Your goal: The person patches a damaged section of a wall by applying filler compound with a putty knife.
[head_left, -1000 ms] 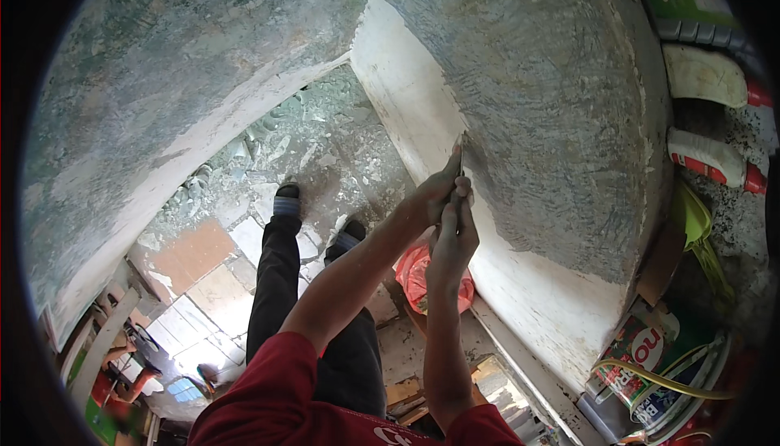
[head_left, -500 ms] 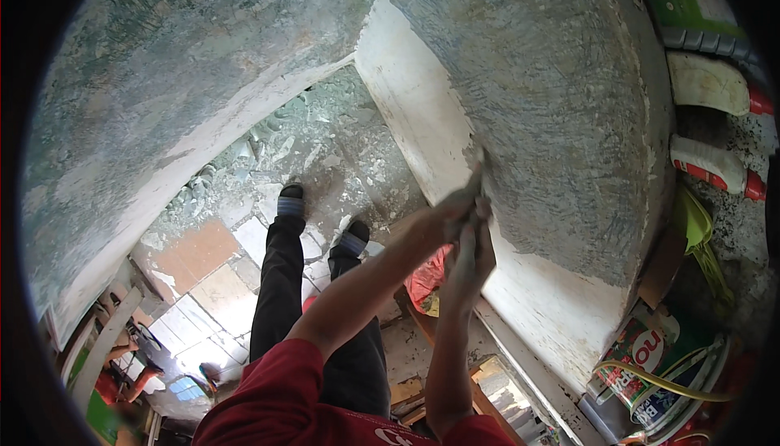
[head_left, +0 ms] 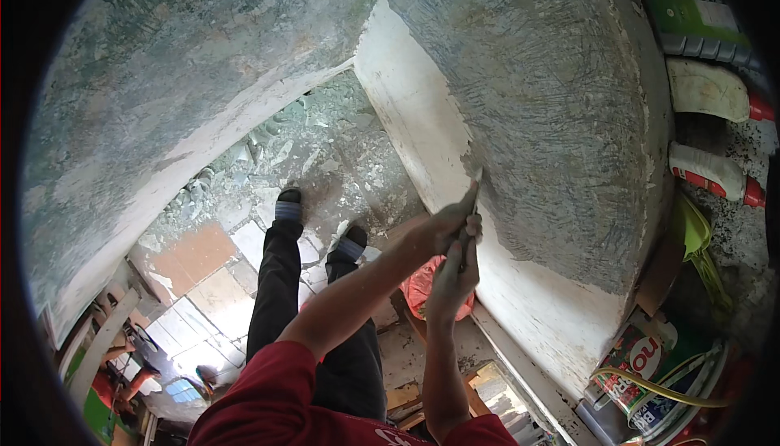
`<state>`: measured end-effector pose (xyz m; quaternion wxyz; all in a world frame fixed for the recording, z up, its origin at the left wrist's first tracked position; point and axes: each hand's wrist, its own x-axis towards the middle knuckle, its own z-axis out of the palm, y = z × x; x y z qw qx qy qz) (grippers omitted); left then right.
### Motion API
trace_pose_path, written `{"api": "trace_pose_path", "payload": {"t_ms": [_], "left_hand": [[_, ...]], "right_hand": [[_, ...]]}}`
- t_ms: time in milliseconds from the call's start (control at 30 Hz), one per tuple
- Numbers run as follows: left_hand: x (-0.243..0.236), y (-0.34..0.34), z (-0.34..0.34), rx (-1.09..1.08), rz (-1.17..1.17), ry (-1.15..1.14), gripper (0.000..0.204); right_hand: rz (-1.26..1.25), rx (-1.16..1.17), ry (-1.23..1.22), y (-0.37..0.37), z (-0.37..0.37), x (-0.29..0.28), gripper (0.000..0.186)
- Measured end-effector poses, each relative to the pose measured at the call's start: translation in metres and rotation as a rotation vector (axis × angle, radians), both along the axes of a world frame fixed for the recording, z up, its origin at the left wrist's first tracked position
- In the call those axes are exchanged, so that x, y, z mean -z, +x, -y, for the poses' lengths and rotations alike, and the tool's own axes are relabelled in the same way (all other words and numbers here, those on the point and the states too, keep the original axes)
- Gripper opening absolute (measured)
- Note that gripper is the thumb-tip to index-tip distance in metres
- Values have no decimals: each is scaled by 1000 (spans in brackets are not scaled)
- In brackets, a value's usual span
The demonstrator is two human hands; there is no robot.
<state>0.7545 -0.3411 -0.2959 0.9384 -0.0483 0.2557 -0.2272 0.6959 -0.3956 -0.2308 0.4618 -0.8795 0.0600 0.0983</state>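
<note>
With both hands I grip a slim scraper (head_left: 478, 175), its pale narrow tip pointing up against the wall. My left hand (head_left: 452, 225) is closed round its forward part, fingers pressed together. Just below, my right hand (head_left: 452, 282) wraps the rear end, where a bit of dark handle shows. Most of the tool is covered by my fingers. Beside the tip, the right wall (head_left: 561, 113) is rough, grey and scratched on its upper part. Below that, a smooth white coating (head_left: 414, 97) remains in a band with a ragged edge.
Flakes and rubble (head_left: 268, 153) lie along the left wall (head_left: 203, 48). My sandalled feet stand on patchy tiles (head_left: 219, 300). A red plastic bag (head_left: 422, 287) sits beneath my hands. At right are a printed bucket (head_left: 650, 357), a yellow-green plastic tool (head_left: 699, 235) and several containers (head_left: 707, 88).
Both hands and the scraper have shifted slightly down and left, toward me along the wall. The red bag shows more now. My feet have stayed in place.
</note>
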Motion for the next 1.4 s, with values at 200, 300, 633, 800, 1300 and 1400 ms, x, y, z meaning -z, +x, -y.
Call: {"api": "trace_pose_path", "payload": {"t_ms": [200, 300, 633, 800, 1300, 1400], "left_hand": [[8, 11, -7, -56, 10, -13, 53], [-3, -2, 6, -26, -15, -53, 53], [5, 0, 3, 39, 39, 17, 55], [11, 8, -4, -65, -70, 62, 53], [11, 15, -35, -111, -20, 79, 48], [10, 4, -22, -68, -47, 49, 47]], "right_hand": [[101, -77, 42, 9, 5, 23, 35], [-12, 33, 50, -7, 20, 14, 34], [9, 45, 99, 0, 13, 17, 33], [56, -90, 47, 7, 7, 22, 35], [-7, -75, 79, 20, -17, 18, 33], [48, -35, 114, 6, -11, 13, 32]]}}
